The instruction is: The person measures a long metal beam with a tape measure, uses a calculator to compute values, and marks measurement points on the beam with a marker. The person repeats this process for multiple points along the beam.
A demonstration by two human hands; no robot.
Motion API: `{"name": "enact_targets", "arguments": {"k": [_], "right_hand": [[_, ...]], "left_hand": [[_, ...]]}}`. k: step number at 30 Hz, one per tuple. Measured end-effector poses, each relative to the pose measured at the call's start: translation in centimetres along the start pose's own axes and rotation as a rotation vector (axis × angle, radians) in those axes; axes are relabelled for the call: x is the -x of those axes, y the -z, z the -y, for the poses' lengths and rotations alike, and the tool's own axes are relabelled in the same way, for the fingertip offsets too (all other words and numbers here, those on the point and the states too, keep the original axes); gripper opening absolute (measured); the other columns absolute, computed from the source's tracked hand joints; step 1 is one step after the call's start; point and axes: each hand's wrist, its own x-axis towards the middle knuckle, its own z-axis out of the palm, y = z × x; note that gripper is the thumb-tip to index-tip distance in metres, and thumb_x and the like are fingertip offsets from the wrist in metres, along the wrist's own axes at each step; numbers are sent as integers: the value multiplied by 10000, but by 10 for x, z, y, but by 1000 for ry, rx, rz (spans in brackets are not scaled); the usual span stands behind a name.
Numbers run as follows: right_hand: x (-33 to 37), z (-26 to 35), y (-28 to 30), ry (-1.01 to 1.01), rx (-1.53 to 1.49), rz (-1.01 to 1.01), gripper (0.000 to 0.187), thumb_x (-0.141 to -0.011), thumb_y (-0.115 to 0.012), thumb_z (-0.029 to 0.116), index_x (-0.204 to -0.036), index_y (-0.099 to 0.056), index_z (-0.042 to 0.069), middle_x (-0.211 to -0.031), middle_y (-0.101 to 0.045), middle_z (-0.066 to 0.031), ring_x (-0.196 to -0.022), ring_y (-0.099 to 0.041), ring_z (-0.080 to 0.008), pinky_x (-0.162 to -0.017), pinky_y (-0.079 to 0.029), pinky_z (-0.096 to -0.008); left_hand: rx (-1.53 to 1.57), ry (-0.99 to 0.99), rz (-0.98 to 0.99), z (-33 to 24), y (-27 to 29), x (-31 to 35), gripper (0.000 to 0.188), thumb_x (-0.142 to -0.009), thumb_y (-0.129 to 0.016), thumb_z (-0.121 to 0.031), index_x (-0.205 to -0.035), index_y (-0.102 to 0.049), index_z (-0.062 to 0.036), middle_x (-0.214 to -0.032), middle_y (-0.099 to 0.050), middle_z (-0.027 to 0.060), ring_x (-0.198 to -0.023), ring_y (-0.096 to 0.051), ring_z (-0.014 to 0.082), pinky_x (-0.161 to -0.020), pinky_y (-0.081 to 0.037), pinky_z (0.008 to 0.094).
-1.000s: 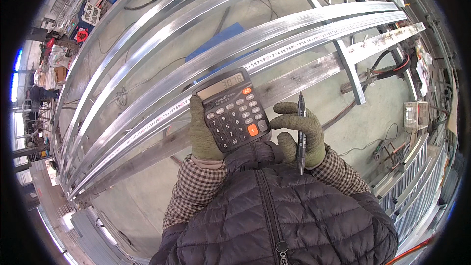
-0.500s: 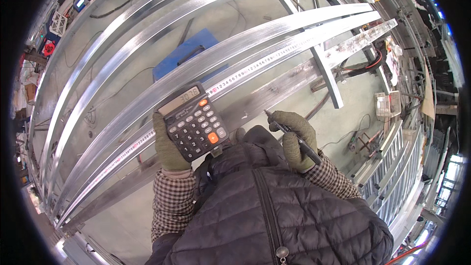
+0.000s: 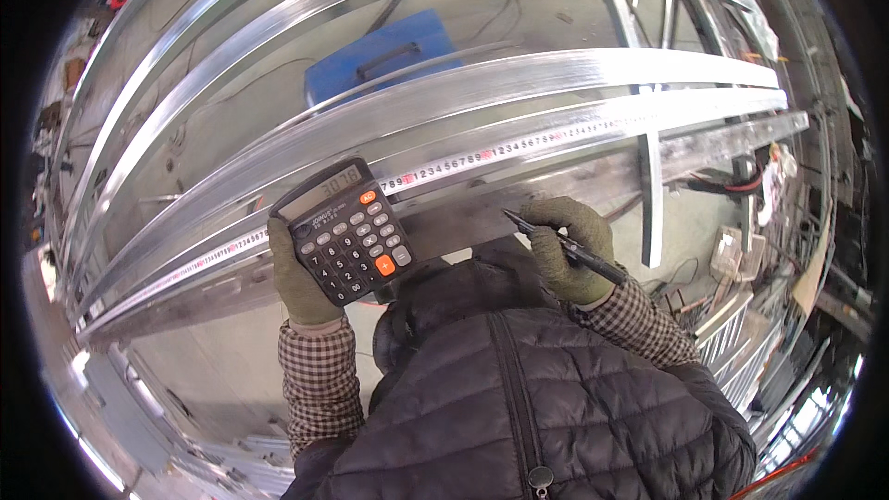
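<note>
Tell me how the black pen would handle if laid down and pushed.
The black pen may well roll, being slim and seemingly round. Looking straight, it's likely stiff. It's probably light, being thin against the gloved right hand.

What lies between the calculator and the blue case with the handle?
In the head view, long silver metal bars run across between the calculator and the blue case.

The desk calculator in the left hand is left of the marker pen in the right hand and in front of the measuring tape running along a metal bar, with a handled case beyond that bar
</note>
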Motion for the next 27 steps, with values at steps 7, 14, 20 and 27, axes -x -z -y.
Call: {"name": "enact_targets", "arguments": {"k": [7, 14, 20, 27], "right_hand": [[-39, -16, -14, 125, -46, 152, 178, -911, -782, 114, -1071, -741, 49, -882, -774, -155, -768, -783, -302, -698, -629, -394], [-44, -15, -40, 71, -19, 211, 224, -879, -835, 151, -1063, -738, 68, -865, -775, -132, -733, -774, -300, -657, -618, -398], [-49, -12, -69, 128, 13, 133, 233, -861, -860, 168, -1041, -746, 76, -824, -759, -114, -718, -763, -286, -647, -608, -398], [-62, -8, -93, 151, 56, 146, 256, -798, -879, 139, -1010, -742, 95, -813, -741, -113, -696, -739, -310, -628, -587, -419]], "left_hand": [[-3, -18, -39, 1, 11, 5, 632, -1133, -539, -521, -1489, -582, 0, -1331, -728, 182, -1126, -766, 273, -912, -687, 403], [-5, -108, -56, -14, 38, 3, 716, -1131, -513, -556, -1526, -541, 41, -1413, -690, 235, -1171, -758, 314, -967, -677, 447], [18, -139, -10, -22, 54, -1, 709, -1145, -474, -553, -1515, -549, 47, -1425, -680, 251, -1212, -746, 341, -998, -669, 477], [9, -150, -41, -12, 66, -3, 666, -1146, -480, -542, -1484, -581, 22, -1385, -703, 244, -1173, -760, 344, -964, -684, 471]]}}
